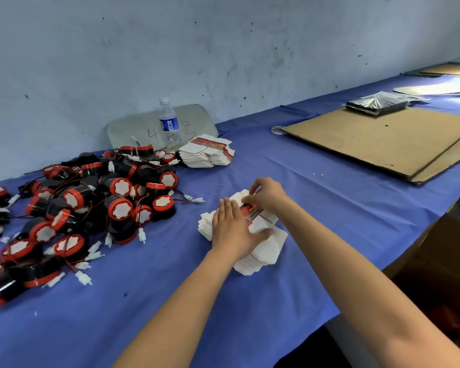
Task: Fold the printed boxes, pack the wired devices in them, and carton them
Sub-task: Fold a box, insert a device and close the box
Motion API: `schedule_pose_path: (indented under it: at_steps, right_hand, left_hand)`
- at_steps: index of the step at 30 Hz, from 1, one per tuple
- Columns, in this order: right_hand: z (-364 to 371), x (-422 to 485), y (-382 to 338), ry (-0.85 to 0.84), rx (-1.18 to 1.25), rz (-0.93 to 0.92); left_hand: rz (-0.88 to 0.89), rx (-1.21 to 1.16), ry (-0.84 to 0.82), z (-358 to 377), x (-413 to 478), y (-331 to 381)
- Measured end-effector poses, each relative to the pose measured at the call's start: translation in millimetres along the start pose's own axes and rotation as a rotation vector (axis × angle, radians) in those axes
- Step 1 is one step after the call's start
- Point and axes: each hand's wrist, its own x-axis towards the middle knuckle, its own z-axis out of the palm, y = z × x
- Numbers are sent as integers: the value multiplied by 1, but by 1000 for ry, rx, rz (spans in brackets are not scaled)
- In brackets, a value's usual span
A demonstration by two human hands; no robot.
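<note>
Head view: my left hand [231, 227] presses flat, fingers straight, on the flat-box stack [266, 251]; my right hand [267, 193] pinches its top box [252, 211].

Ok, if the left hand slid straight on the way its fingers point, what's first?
Probably the loose rubber band on the cloth just beyond the left hand; after it, the far stack of flat printed boxes. Depth is hard to judge.

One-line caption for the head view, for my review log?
Left hand presses a stack of flat printed boxes while right hand pinches its top box, wired devices piled alongside.
</note>
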Motion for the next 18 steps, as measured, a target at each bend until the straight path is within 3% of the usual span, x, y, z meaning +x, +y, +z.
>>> schedule_pose_path:
  at_steps: [3,6,11,15,16,18]
  right_hand:
    - [0,-2,-7,77,-156,-4]
    - [10,-11,-21,174,-505,-90]
    - [22,-5,-31,121,-692,-151]
    - [-4,15,-11,-1,-525,-49]
    - [-13,20,-4,2,-391,3]
    - [-30,27,10,7,122,187]
  left_hand:
    - [-18,30,-11,-2,2,3]
    - [17,72,-26,-2,3,2]
    - [17,99,-44,-4,4,0]
    - [-12,51,-36,-5,-1,0]
    - [-18,53,-34,-5,-2,0]
    - [-26,57,-36,-5,-4,0]
